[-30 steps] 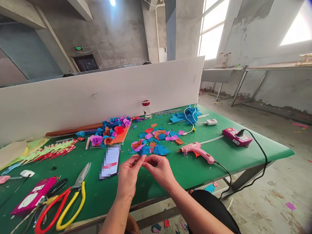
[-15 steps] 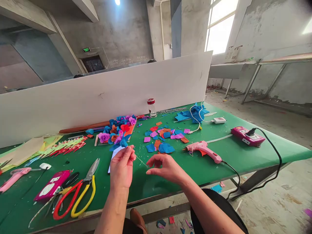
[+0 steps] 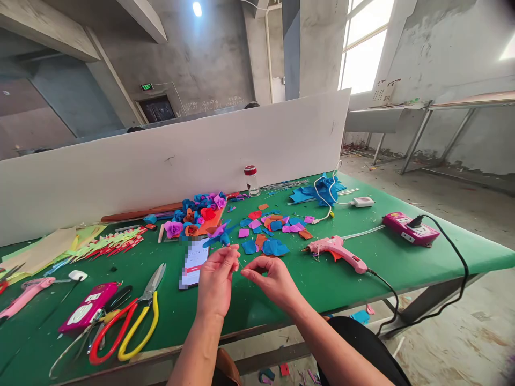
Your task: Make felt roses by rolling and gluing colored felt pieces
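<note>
Paper flower (image 3: 226,239): hanging above the worktop (image 3: 422,268), its petals spreading blue and purple.
Left hand (image 3: 218,274): I am pinching the flower below its petals.
Right hand (image 3: 270,276): I am curling my fingers beside its thin stem (image 3: 240,264); whether they are gripping it, I cannot tell.
Glue gun (image 3: 338,253): lying to my right.
</note>
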### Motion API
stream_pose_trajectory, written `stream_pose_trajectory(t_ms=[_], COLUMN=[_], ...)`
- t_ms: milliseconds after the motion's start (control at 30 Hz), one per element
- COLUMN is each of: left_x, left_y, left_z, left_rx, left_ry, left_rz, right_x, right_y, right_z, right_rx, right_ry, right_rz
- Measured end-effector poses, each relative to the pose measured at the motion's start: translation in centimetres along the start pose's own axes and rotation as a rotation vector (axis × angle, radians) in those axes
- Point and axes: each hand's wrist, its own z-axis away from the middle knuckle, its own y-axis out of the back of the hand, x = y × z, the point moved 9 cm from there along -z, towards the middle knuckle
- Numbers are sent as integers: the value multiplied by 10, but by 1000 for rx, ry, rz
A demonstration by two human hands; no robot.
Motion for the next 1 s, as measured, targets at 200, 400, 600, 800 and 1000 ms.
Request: stream_pose_trajectory(t_ms=[200,400,600,800,1000], left_x=[-5,-3,6,24,41], left_y=[5,10,19,47,83], left_z=[7,11,7,-12,-24], left_rx=[0,8,46,128,183], left_ry=[-30,-36,-48,-88,-124], left_rz=[-58,-33,25,161,257], right_x=[1,-6,-4,-4,-10], right_y=[-14,-26,-30,-41,-58], right_z=[8,18,24,35,50], right_rx=[19,55,54,-29,-294], right_ry=[39,83,75,40,18], right_rz=[42,96,105,151,256])
